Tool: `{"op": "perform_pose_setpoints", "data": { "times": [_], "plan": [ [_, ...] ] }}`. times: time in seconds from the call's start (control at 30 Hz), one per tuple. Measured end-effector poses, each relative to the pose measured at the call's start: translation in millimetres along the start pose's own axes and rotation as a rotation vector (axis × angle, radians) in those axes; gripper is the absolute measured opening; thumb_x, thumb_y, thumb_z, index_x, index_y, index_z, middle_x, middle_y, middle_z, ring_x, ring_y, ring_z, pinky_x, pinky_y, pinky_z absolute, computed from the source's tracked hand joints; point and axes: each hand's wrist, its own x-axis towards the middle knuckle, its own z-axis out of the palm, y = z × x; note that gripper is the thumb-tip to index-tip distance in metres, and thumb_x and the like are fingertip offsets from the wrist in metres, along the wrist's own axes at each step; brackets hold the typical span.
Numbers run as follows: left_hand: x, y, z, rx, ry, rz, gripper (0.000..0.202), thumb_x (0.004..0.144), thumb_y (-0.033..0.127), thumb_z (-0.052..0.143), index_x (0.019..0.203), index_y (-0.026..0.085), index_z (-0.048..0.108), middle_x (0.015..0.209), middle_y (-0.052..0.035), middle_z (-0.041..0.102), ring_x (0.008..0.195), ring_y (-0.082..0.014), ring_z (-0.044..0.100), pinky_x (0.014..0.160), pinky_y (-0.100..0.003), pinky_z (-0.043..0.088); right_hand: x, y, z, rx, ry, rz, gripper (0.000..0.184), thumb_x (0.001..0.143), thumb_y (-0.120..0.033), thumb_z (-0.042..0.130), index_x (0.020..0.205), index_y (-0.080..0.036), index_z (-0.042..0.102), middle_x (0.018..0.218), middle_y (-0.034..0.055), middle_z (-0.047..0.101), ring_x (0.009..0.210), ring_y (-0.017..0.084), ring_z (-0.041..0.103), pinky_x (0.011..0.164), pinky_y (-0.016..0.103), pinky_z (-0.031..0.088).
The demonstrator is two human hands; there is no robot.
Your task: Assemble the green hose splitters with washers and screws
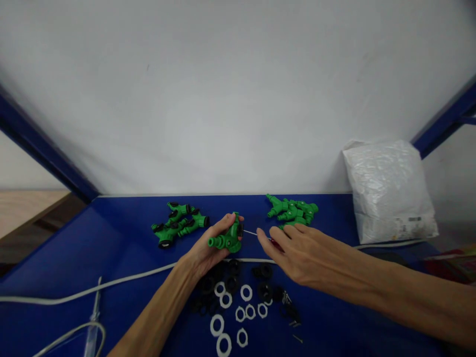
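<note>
My left hand (209,249) is closed around a green Y-shaped hose connector (227,240), held a little above the blue table. A black part (240,229) sits on the connector's right side. My right hand (288,247) grips a screwdriver (274,243) by its red handle, mostly hidden by the fingers. The thin metal shaft points left, and its tip reaches the black part. Below the hands lie several white ring washers (246,292), black rings and caps (233,283), and some small screws (286,298).
Green connectors with black fittings (178,224) lie at the left, and plain green connectors (293,210) at the right. A white cable (148,274) crosses the blue table (122,223). A white plastic bag (388,193) stands at the right. A clear syringe-like tube (92,325) lies front left.
</note>
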Motion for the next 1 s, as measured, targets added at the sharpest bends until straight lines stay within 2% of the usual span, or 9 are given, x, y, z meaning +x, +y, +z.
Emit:
{"op": "perform_pose_setpoints", "data": {
  "times": [0.13, 0.23, 0.33, 0.43, 0.5, 0.6, 0.73, 0.87, 1.0],
  "plan": [
    [-4, 2, 1.3, 0.016, -0.002, 0.025, 0.015, 0.094, 0.022, 0.061, 0.093, 0.011, 0.072, 0.077, -0.0048, 0.068, 0.063, -0.0114, 0.064, 0.061, -0.021, 0.053, 3, 2, 5, 0.358, -0.023, 0.199, 0.051, 0.074, 0.005, 0.052, 0.122, -0.008, 0.065, 0.093, 0.0119, 0.072, 0.063, 0.019, 0.066, 0.052, 0.028, 0.044],
    [-5, 3, 1.2, 0.031, -0.019, 0.044, 0.015, 0.094, 0.023, 0.063, 0.094, 0.012, 0.071, 0.078, -0.0041, 0.067, 0.065, -0.0111, 0.063, 0.062, -0.020, 0.053, 10, 5, 1, 0.879, -0.091, 0.511, 0.028, 0.091, -0.008, 0.047, 0.102, -0.014, 0.072, 0.080, 0.0078, 0.070, 0.062, 0.017, 0.064, 0.056, 0.028, 0.045],
    [-5, 1, 0.8, 0.055, -0.037, 0.068, 0.013, 0.092, 0.026, 0.065, 0.094, 0.014, 0.071, 0.082, -0.0025, 0.066, 0.067, -0.0099, 0.062, 0.063, -0.019, 0.052, 17, 9, -8, 1.472, -0.274, 0.878, 0.033, 0.101, -0.030, 0.041, 0.098, -0.015, 0.070, 0.053, -0.0043, 0.048, 0.041, 0.011, 0.045, 0.043, 0.024, 0.036],
    [-4, -3, 1.3, 0.081, -0.079, 0.073, 0.011, 0.088, 0.027, 0.071, 0.090, 0.016, 0.069, 0.086, -0.0001, 0.066, 0.065, -0.0078, 0.061, 0.063, -0.018, 0.051, 19, 10, -13, 1.725, -0.373, 1.039, 0.033, 0.102, -0.034, 0.038, 0.104, -0.015, 0.065, 0.048, -0.0110, 0.031, 0.035, 0.008, 0.031, 0.037, 0.022, 0.029],
    [-4, -6, 2.2, 0.084, -0.081, 0.052, 0.011, 0.088, 0.027, 0.071, 0.091, 0.016, 0.069, 0.083, -0.0002, 0.066, 0.065, -0.0081, 0.061, 0.063, -0.018, 0.052, 18, 9, -12, 1.639, -0.378, 1.005, 0.023, 0.100, -0.032, 0.045, 0.101, -0.017, 0.062, 0.053, -0.0086, 0.042, 0.036, 0.007, 0.036, 0.038, 0.021, 0.029],
    [-4, -7, 3.5, 0.064, -0.039, 0.025, 0.012, 0.092, 0.025, 0.065, 0.095, 0.014, 0.070, 0.078, -0.0016, 0.065, 0.064, -0.0097, 0.062, 0.063, -0.019, 0.052, 14, 5, -5, 1.277, -0.259, 0.831, 0.005, 0.090, -0.016, 0.056, 0.095, -0.019, 0.057, 0.065, -0.0044, 0.058, 0.047, 0.009, 0.049, 0.043, 0.021, 0.034],
    [-3, -4, 2.8, 0.016, -0.018, 0.020, 0.013, 0.094, 0.022, 0.062, 0.095, 0.012, 0.071, 0.079, -0.0033, 0.067, 0.064, -0.0100, 0.063, 0.063, -0.020, 0.052, 3, -1, 7, 0.689, -0.103, 0.427, 0.025, 0.086, 0.000, 0.050, 0.102, -0.016, 0.061, 0.082, 0.0049, 0.068, 0.061, 0.014, 0.062, 0.051, 0.025, 0.041],
    [-1, -4, -0.4, -0.034, -0.025, 0.030, 0.013, 0.094, 0.022, 0.062, 0.093, 0.012, 0.071, 0.079, -0.0029, 0.067, 0.063, -0.0096, 0.063, 0.063, -0.020, 0.053, -6, -4, 11, 0.080, 0.041, 0.060, 0.037, 0.086, -0.002, 0.050, 0.122, -0.009, 0.060, 0.087, 0.0128, 0.070, 0.064, 0.022, 0.065, 0.051, 0.031, 0.045],
    [-1, -5, -2.1, -0.042, -0.045, 0.043, 0.010, 0.090, 0.024, 0.068, 0.092, 0.014, 0.071, 0.083, -0.0020, 0.068, 0.064, -0.0090, 0.062, 0.064, -0.020, 0.053, -6, -3, 14, 0.024, 0.033, -0.006, 0.042, 0.082, 0.001, 0.049, 0.122, -0.006, 0.059, 0.088, 0.0134, 0.070, 0.055, 0.020, 0.064, 0.046, 0.031, 0.044]
  ]
}}
